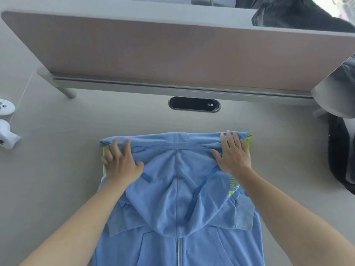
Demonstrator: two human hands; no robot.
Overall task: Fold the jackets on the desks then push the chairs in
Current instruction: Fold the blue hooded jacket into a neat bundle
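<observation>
Blue jacket on desk, under left hand and right hand.

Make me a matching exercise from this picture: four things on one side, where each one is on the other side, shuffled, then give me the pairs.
Things
1. left hand
2. right hand
3. oval cable port
4. farther white controller

Places
A. at the far left of the view
B. on the blue jacket, beside its green lettering
C. set in the desk, just in front of the divider panel
D. on the jacket's far corner, opposite the lettering

Pairs: 1-D, 2-B, 3-C, 4-A
</observation>
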